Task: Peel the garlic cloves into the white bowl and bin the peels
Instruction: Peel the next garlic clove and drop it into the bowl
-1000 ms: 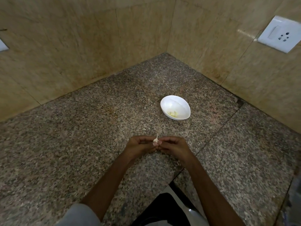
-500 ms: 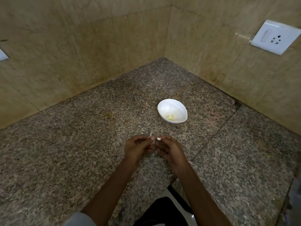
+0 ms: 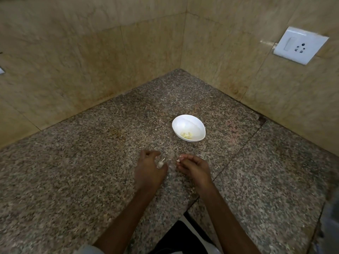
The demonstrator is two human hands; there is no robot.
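A white oval bowl [image 3: 188, 127] sits on the speckled granite counter [image 3: 91, 162], with a few peeled yellowish garlic pieces [image 3: 186, 135] at its bottom. In front of it, my left hand [image 3: 149, 169] pinches a small white garlic clove [image 3: 160, 163] with a pointed tip. My right hand [image 3: 195, 166], a short gap to the right, pinches a tiny white scrap of peel [image 3: 178, 160] at its fingertips. Both hands hover just above the counter.
The counter runs into a corner of beige tiled walls. A white switch and socket plate [image 3: 299, 45] is on the right wall. A seam crosses the granite on the right. A dark container with a white rim [image 3: 183, 237] shows below the counter's front edge.
My hands were joined on the clove; now they have pulled apart, the left keeping the clove and the right holding a torn bit of peel. The view has tilted slightly.
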